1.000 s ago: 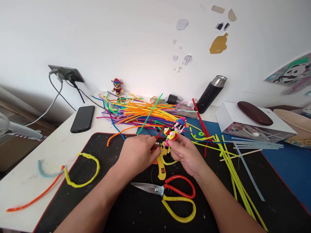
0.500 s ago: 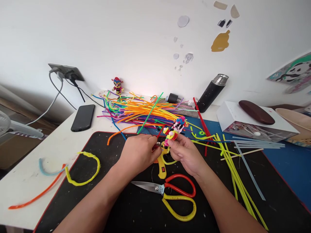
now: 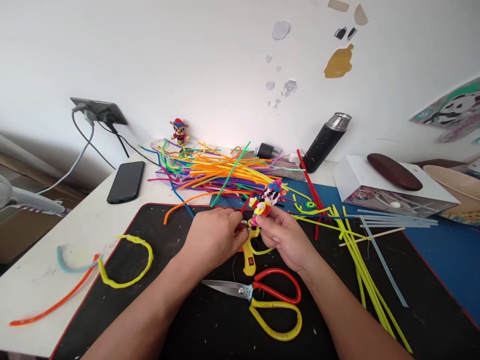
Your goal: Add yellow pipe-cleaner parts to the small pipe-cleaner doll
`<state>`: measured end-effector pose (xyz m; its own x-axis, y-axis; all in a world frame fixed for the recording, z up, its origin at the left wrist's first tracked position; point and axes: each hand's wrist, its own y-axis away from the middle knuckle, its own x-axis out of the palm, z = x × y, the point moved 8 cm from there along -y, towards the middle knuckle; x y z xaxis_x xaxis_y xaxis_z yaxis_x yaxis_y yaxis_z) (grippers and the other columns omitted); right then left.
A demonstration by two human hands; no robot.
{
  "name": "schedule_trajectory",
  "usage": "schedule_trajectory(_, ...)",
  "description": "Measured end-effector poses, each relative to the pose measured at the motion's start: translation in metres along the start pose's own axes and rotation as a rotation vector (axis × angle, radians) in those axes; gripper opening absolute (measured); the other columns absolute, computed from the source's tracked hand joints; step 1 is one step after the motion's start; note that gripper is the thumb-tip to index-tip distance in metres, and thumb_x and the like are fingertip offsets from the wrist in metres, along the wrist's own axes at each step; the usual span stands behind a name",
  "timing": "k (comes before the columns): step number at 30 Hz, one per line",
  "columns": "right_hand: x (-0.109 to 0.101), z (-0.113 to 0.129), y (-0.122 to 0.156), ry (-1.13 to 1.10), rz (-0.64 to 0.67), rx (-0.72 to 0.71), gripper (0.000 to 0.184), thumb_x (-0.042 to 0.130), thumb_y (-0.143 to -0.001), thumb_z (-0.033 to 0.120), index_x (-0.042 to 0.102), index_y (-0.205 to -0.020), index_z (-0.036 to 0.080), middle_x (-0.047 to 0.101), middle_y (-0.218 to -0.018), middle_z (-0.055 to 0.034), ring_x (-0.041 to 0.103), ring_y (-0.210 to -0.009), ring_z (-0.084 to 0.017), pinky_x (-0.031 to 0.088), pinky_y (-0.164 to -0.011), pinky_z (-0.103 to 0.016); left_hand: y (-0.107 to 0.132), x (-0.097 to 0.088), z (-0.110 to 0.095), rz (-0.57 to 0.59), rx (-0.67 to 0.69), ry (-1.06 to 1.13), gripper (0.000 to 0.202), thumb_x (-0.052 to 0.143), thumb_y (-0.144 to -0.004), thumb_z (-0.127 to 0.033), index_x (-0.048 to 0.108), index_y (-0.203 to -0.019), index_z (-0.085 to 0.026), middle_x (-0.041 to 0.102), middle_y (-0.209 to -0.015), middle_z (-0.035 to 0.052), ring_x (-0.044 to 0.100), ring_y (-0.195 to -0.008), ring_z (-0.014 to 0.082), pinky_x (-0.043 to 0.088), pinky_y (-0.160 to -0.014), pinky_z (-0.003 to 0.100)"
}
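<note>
In the head view, my right hand (image 3: 287, 237) pinches a small pipe-cleaner doll (image 3: 270, 194) between thumb and fingers. The doll has a pink and blue headpiece, a black-and-white face and a red, yellow and pink body. Close beside its lower end, my left hand (image 3: 219, 231) is closed on a small red thing with a metal tip (image 3: 243, 223), which looks like a lighter; the fingers hide most of it. Beneath both hands lies a yellow glue gun (image 3: 249, 257), partly covered. Nearer to me on the black mat rest scissors (image 3: 245, 291) with one red and one yellow handle.
Behind my hands spreads a heap of coloured pipe cleaners (image 3: 225, 172), with a finished doll (image 3: 180, 132) standing at the wall. Yellow-green stems (image 3: 369, 275) and glue sticks (image 3: 386, 270) lie right. A phone (image 3: 126, 182), a black flask (image 3: 326, 142) and a white box (image 3: 356, 185) surround the mat.
The doll's head has tilted slightly left and down in my right hand. My left hand keeps almost the same place. The whole view has shifted a little.
</note>
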<state>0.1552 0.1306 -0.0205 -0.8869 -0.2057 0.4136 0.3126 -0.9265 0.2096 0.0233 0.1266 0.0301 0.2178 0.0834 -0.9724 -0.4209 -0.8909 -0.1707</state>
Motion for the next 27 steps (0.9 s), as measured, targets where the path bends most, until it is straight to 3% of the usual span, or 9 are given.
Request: schedule_trajectory(27,-0.002,0.0001,-0.0006,0.012,-0.022,0.003,0.038,0.093,-0.078,0.044,0.066,-0.088,0.019,0.032,-0.05,0.0145,0.015,-0.043,-0.003,0.009,-0.044,-0.024,-0.0018,-0.0019,0.0004,0.038,-0.036,-0.021,0.023,0.059,-0.093,-0.032,0.07,-0.076,-0.02,0.074,-0.073,0.0072,0.072,-0.07,0.0246,0.035,-0.057,0.032)
